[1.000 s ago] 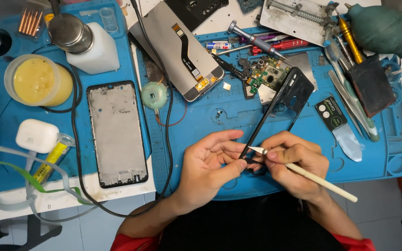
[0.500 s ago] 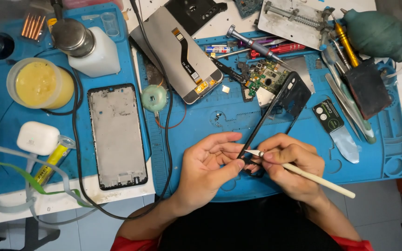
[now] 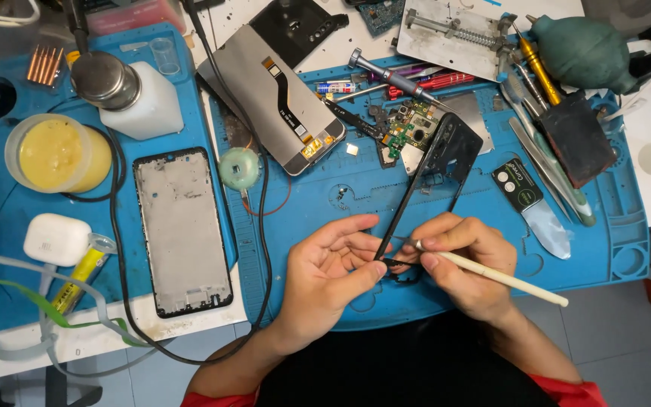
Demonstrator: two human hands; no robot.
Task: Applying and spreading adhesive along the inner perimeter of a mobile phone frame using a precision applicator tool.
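The left hand point(image 3: 325, 275) pinches the near end of the black phone frame point(image 3: 431, 177), long axis running up-right over the blue mat point(image 3: 325, 203). The right hand point(image 3: 465, 264) grips a cream stick tool point(image 3: 502, 277), tip at the frame's near end.

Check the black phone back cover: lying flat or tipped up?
Tipped up. The black back cover stands on edge, its lower end pinched by the left hand; the right hand works there with a cream tool.

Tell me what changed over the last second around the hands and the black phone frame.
Little changed. The left hand still pinches the lower end of the black phone frame, and the right hand keeps the cream-handled tool at that same corner. The whole view slid slightly as the head camera shifted. Nothing was picked up or released.
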